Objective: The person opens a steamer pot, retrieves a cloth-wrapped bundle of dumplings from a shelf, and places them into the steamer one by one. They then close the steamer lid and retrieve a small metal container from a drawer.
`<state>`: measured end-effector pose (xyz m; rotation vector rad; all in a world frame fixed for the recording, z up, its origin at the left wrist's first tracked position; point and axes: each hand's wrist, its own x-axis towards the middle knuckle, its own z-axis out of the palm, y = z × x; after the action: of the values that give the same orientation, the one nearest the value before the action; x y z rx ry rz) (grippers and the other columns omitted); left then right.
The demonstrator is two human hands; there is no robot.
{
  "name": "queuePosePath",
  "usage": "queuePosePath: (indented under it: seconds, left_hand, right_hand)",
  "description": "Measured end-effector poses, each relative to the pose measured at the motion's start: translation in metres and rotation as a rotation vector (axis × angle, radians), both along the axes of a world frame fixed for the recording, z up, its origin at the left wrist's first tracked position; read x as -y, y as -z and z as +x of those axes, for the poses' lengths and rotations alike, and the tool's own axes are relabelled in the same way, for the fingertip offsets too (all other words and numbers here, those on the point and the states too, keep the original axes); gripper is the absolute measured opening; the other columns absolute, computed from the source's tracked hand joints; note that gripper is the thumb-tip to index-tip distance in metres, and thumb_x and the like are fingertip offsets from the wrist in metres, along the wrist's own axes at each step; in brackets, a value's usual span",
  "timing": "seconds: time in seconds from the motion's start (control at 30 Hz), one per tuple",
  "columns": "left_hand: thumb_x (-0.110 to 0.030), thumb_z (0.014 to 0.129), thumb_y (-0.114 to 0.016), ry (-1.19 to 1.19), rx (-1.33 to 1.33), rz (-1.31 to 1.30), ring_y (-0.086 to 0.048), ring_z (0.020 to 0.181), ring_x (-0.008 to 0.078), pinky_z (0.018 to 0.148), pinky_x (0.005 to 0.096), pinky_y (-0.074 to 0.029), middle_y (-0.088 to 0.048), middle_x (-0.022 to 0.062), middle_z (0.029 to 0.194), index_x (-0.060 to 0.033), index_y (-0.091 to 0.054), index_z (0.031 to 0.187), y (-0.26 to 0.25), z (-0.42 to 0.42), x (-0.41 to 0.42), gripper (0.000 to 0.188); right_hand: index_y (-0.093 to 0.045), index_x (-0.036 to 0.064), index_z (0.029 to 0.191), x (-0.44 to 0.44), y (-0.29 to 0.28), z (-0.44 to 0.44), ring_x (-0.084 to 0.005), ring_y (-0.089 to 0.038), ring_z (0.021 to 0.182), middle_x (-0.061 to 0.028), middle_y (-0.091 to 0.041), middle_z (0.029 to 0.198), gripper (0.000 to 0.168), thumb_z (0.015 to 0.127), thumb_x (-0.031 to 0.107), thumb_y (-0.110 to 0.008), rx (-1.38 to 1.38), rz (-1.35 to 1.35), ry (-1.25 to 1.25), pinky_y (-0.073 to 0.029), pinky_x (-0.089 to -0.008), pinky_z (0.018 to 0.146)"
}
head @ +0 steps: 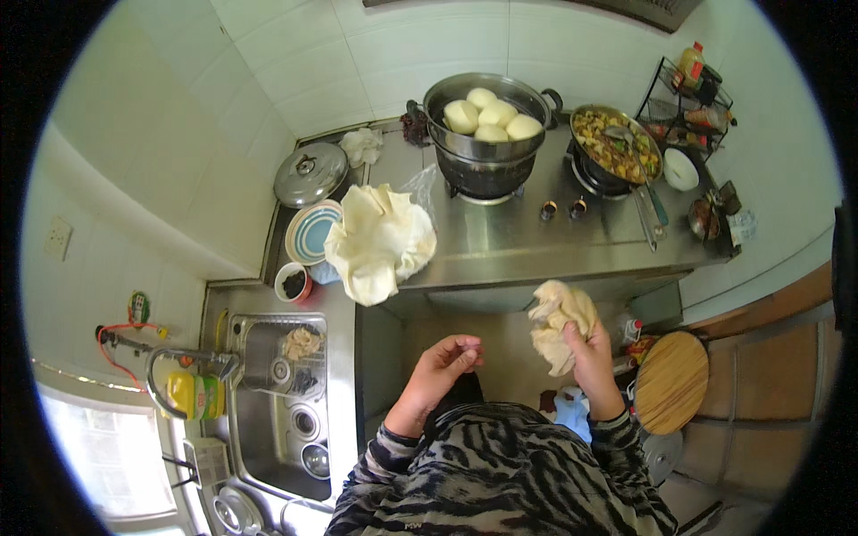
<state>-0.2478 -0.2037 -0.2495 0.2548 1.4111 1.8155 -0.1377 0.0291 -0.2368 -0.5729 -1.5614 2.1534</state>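
Note:
My right hand [593, 355] grips a crumpled beige cloth [560, 321] in front of the counter's edge. To its left, my left hand [449, 368] has its fingers curled with thumb and fingertips close together; whether something small is between them cannot be told. A large crumpled off-white cloth [382, 241] lies on the counter's front left part. Behind it to the right, a steamer pot [486, 157] on the stove holds several pale steamed buns [496, 114]. A wok [620, 181] of chopped food with a metal ladle [623, 137] stands on the right burner.
A metal lid [311, 175], a blue-ringed plate [312, 231] and a red cup [305, 289] stand left on the counter. The steel sink [268, 442] is at the left, with a beige cloth in its rack. A bowl [681, 169] and spice rack stand right; a round wooden board [672, 382] is lower right.

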Motion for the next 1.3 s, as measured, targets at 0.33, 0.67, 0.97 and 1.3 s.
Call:
queuePosePath:
  seconds: [0.33, 0.67, 0.97, 1.3]
  left_hand:
    - [-0.011, 0.096, -0.058, -0.208, 0.024, -0.052, -0.06, 0.094, 0.0138, 0.084, 0.0258, -0.049, -0.064, 0.0061, 0.105, -0.0005, -0.058, 0.116, 0.004, -0.121, 0.019, 0.023]
    - [-0.011, 0.096, -0.057, -0.284, 0.064, -0.159, -0.061, 0.092, 0.0136, 0.081, 0.0266, -0.048, -0.064, 0.0049, 0.104, -0.001, -0.057, 0.115, 0.015, -0.162, 0.006, 0.022]
    - [-0.01, 0.096, -0.056, -0.396, 0.091, -0.162, -0.06, 0.091, 0.0129, 0.082, 0.0259, -0.047, -0.064, 0.0037, 0.102, -0.0013, -0.058, 0.114, 0.008, -0.192, -0.038, 0.02]
    - [-0.009, 0.095, -0.056, -0.365, 0.161, -0.12, -0.06, 0.093, 0.0147, 0.084, 0.027, -0.047, -0.062, 0.0065, 0.107, -0.0007, -0.056, 0.117, 0.021, -0.21, -0.047, 0.023]
  right_hand:
    - [-0.046, -0.003, 0.133, -0.088, -0.108, -0.196, -0.0182, -0.057, 0.108, -0.0115, -0.058, 0.122, 0.047, 0.092, 0.014, -0.061, -0.05, 0.709, 0.022, -0.044, -0.0304, 0.095]
    - [-0.048, 0.008, 0.133, -0.136, -0.113, -0.43, -0.033, -0.052, 0.114, -0.0138, -0.053, 0.126, 0.056, 0.082, 0.021, -0.068, 0.054, 1.672, -0.464, -0.046, -0.0422, 0.096]
    - [-0.059, -0.002, 0.108, -0.136, -0.07, -0.5, -0.0271, -0.052, 0.107, -0.0088, -0.058, 0.111, 0.067, 0.057, 0.032, -0.084, 0.14, 2.144, -0.767, -0.05, -0.0374, 0.084]
    - [-0.065, 0.001, 0.073, -0.158, -0.072, -0.535, -0.0329, -0.063, 0.078, -0.0182, -0.064, 0.075, 0.036, 0.052, 0.027, -0.078, 0.026, 1.933, -0.911, -0.052, -0.0416, 0.068]
